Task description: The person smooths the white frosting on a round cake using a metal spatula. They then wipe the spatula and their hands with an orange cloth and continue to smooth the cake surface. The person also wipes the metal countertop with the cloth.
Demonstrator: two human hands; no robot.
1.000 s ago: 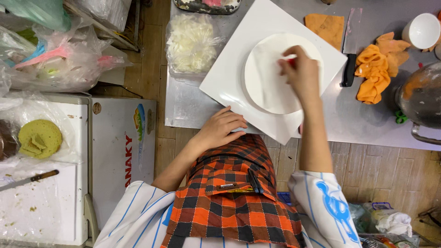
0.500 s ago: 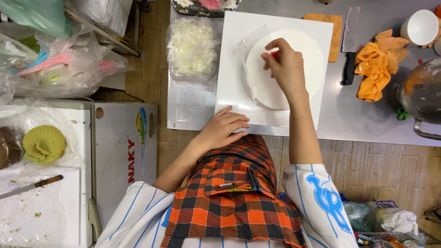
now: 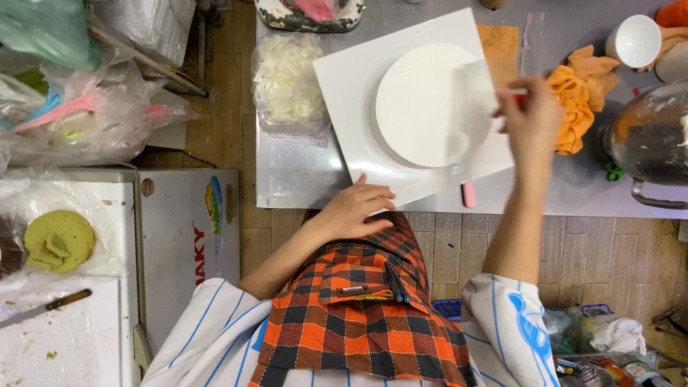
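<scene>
A round white frosted cake sits on a square white board on a steel table. My right hand is at the cake's right side and pinches a thin translucent scraper sheet that lies against the cake's edge. My left hand rests with its fingers on the near corner of the board. I wear an orange and black checked apron over a striped shirt.
A bag of white shavings lies left of the board. An orange cloth, a white cup and a metal pot stand on the right. A small pink piece lies at the table's near edge. Left, a green sponge layer and a knife.
The board and cake have turned. My right hand has moved from over the cake's top to its right side with the sheet. My left hand stays on the board's corner.
</scene>
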